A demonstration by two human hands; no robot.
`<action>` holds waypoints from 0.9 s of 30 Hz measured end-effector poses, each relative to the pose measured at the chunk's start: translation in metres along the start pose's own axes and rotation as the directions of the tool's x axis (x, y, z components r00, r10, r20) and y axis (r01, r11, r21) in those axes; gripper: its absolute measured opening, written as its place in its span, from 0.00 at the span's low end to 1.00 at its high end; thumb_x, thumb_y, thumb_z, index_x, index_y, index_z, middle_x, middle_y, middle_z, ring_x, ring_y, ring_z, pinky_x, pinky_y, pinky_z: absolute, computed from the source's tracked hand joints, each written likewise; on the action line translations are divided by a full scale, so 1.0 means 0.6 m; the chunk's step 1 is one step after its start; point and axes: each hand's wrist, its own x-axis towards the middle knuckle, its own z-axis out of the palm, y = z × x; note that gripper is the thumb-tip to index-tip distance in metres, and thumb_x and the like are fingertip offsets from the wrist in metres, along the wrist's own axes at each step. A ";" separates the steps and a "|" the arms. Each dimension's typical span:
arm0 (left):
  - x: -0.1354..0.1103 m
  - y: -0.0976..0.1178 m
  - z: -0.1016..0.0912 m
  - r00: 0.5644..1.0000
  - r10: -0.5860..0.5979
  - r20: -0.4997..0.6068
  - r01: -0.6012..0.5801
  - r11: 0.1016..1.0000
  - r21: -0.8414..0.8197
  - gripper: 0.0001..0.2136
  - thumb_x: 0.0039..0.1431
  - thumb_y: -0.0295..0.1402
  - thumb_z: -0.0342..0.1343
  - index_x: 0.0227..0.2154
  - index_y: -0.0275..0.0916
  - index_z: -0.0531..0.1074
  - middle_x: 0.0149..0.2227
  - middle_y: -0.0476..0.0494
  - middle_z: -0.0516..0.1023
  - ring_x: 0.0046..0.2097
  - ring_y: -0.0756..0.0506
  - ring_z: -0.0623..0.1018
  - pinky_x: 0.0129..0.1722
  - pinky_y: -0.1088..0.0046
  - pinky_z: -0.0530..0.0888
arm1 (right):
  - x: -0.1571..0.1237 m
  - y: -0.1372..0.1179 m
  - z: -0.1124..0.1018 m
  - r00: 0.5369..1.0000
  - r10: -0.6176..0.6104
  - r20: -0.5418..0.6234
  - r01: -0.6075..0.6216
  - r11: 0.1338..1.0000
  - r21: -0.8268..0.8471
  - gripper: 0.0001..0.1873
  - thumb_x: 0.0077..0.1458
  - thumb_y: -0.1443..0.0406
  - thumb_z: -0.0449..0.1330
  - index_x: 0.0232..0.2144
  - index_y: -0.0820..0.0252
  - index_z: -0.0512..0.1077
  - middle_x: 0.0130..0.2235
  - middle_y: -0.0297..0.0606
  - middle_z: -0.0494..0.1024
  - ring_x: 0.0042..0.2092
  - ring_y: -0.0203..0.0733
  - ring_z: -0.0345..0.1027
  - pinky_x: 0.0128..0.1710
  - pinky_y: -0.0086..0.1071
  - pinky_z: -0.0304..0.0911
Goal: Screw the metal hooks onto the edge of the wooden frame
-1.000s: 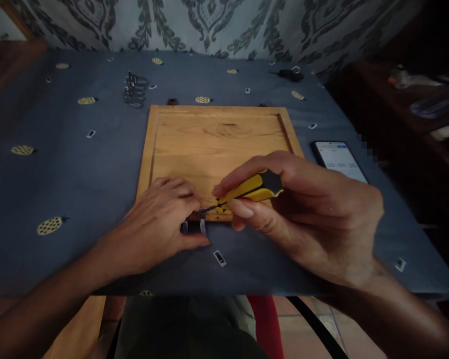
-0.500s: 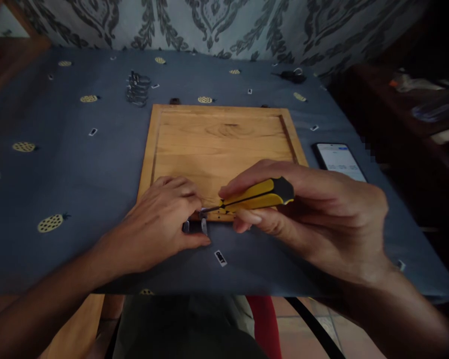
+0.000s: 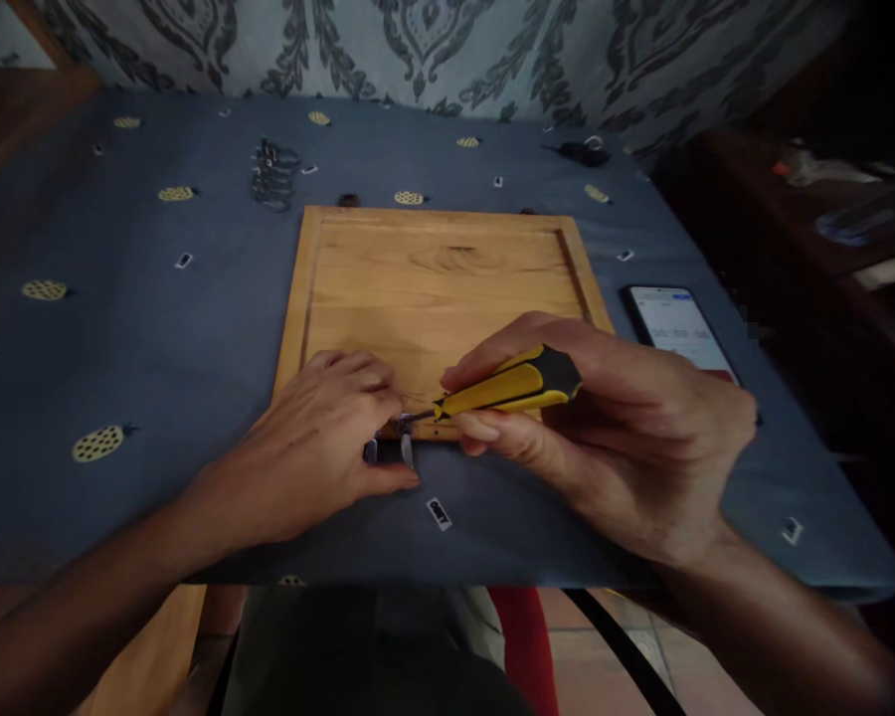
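The grip of the right hand point(image 3: 626, 438) is closed on the screwdriver point(image 3: 507, 386), the left hand point(image 3: 320, 438) pinches the metal fitting point(image 3: 405, 449) by the near edge of the desk point(image 3: 156, 348), and a slipping tip could jab that hand.

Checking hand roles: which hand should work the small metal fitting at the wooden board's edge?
Right, probably: the right hand grips the yellow-and-black screwdriver, tip at the small metal fitting, while the left hand pins it down.
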 end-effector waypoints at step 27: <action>0.002 0.005 -0.005 0.998 -0.044 0.052 0.045 0.999 -0.022 0.10 0.57 0.38 0.70 0.34 0.40 0.76 0.40 0.44 0.78 0.47 0.37 0.77 0.51 0.54 0.71 | -0.013 -0.010 0.009 0.959 0.041 -0.280 -0.055 0.998 -0.041 0.09 0.54 0.71 0.69 0.35 0.52 0.76 0.32 0.31 0.81 0.30 0.39 0.77 0.30 0.34 0.73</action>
